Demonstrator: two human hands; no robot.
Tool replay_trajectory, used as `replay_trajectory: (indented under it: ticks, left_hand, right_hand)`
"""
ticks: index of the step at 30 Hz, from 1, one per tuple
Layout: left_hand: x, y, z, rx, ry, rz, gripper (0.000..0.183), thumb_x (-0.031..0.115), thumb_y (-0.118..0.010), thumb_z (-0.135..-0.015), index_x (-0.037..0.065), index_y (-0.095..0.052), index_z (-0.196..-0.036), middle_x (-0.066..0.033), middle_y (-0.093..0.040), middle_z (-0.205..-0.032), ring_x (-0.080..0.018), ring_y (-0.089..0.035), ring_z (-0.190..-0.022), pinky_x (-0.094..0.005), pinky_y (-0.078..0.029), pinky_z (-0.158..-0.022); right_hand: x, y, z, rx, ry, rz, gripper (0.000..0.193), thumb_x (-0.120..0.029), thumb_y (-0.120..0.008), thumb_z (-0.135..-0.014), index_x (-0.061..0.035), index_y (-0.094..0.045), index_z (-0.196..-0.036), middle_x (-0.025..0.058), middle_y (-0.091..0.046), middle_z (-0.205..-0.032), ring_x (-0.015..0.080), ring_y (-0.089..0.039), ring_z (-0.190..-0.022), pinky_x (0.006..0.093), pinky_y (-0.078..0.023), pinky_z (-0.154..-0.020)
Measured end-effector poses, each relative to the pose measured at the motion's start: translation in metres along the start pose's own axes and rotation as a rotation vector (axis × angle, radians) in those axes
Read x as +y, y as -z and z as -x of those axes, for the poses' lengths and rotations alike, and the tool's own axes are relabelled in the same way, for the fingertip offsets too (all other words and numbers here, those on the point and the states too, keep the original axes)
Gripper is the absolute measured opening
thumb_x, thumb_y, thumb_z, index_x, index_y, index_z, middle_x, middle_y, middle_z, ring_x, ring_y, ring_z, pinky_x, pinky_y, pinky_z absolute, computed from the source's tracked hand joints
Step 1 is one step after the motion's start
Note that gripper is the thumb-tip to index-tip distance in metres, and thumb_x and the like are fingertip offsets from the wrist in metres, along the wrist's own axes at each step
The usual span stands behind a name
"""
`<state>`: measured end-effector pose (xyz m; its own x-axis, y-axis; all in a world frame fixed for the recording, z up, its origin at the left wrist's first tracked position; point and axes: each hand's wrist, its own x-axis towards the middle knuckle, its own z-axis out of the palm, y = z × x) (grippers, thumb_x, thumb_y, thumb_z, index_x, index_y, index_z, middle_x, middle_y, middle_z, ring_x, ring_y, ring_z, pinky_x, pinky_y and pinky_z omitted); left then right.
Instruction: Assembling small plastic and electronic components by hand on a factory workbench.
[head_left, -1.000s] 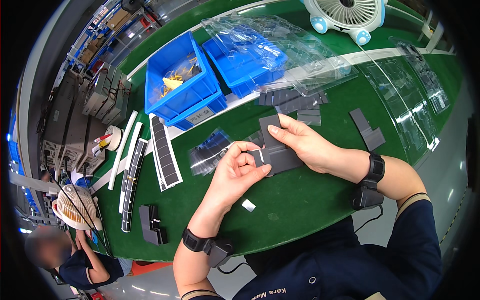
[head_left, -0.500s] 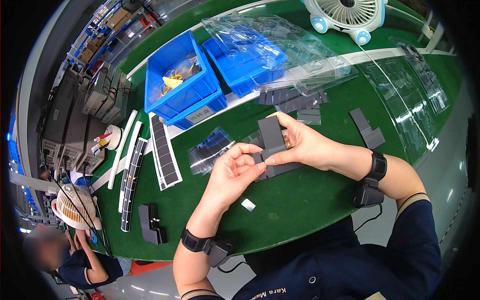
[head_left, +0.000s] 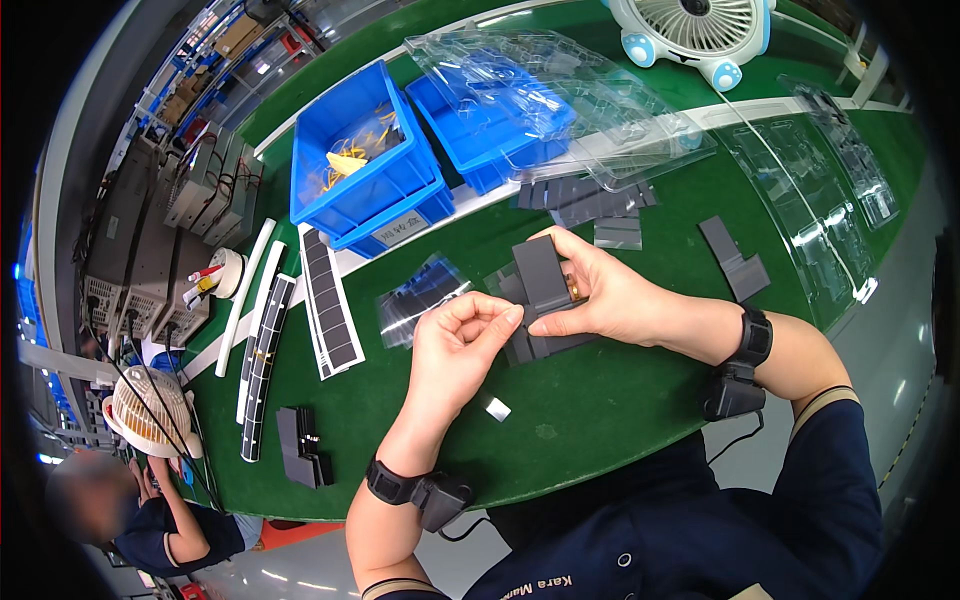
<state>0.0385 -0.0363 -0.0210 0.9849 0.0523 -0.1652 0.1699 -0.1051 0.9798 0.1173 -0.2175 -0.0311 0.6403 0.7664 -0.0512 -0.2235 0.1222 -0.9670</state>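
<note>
1. Head view, hands: found right hand (head_left: 625, 297) closed around black block (head_left: 541, 270), with thumb across lower front and other fingers behind.
2. Noted left hand (head_left: 450, 350) with thumb and forefinger tips pressed together at left edge of block, remaining fingers curled in. Could not tell about anything thin pinched between tips.
3. Located block upright over green table (head_left: 560, 450), between both hands. Saw dark flat part (head_left: 532, 349) just below it; could not confirm any joint between them.
4. Observed gold-coloured bit (head_left: 574, 285) at right side of block, too small to identify.
5. Recorded white tag (head_left: 497, 408) on table, on near side of hands.
6. Logged T-shaped black part (head_left: 735, 262) lying to right, well apart from block, and black stack (head_left: 303, 450) to left, near table edge.
7. Found film sheet (head_left: 425, 302) beyond left hand, and dark-panelled strip (head_left: 332, 308) left of that.
8. Noted blue bin (head_left: 345, 212) farther back, clear trays (head_left: 640, 115) to its right, and white-and-blue fan (head_left: 700, 28) at far edge.
</note>
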Motion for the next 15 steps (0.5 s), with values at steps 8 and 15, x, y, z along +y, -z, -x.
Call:
replay_trajectory:
  ticks: [8, 15]
  left_hand:
    - [0.002, -0.002, 0.0, -0.097, 0.193, 0.14, 0.024, 0.026, -0.059, -0.091, 0.006, -0.061, -0.102, -0.0039, -0.065, -0.087, -0.0127, -0.065, -0.076, -0.0226, -0.053, -0.067]
    - [0.012, -0.007, 0.003, -0.152, 0.319, 0.376, 0.029, 0.027, -0.053, -0.094, 0.002, -0.059, -0.107, -0.0117, -0.066, -0.098, -0.0248, -0.067, -0.087, -0.0257, -0.056, -0.07]
  right_hand:
    - [0.002, -0.001, -0.001, 0.017, 0.041, -0.032, 0.05, -0.001, -0.068, -0.079, -0.0055, -0.043, -0.122, 0.0036, -0.057, -0.11, 0.0106, -0.055, -0.101, 0.028, -0.047, -0.086]
    - [0.002, 0.004, -0.003, 0.101, 0.117, 0.007, 0.051, -0.003, -0.07, -0.078, -0.0052, -0.044, -0.122, 0.0041, -0.058, -0.107, 0.0111, -0.055, -0.095, 0.0279, -0.047, -0.084]
